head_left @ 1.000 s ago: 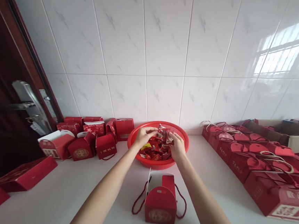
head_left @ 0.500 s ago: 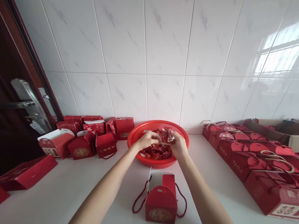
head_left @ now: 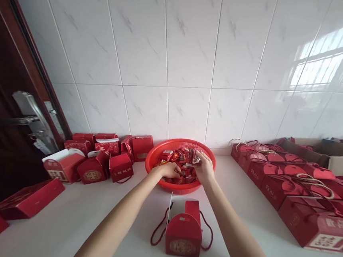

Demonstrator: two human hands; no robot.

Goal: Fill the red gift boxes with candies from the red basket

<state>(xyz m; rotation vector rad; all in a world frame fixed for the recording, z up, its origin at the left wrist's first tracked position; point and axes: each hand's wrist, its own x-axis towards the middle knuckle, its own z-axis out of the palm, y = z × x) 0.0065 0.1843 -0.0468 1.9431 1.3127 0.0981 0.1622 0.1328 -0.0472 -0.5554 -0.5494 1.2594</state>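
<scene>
Sweets (head_left: pixel 189 179), too jumbled to count, lie in one basket (head_left: pixel 152 155) at the middle of the table's (head_left: pixel 235 218) back edge. Right hand (head_left: pixel 204 167) pinches a packet (head_left: pixel 195 158); left hand (head_left: pixel 170 170) dips among them, its grip unclear. One open box (head_left: pixel 183 239) stands before the basket, two red cartons (head_left: pixel 30 199) towards the near left corner.

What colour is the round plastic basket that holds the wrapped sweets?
The round plastic basket is bright red, seen best in the head view.
</scene>
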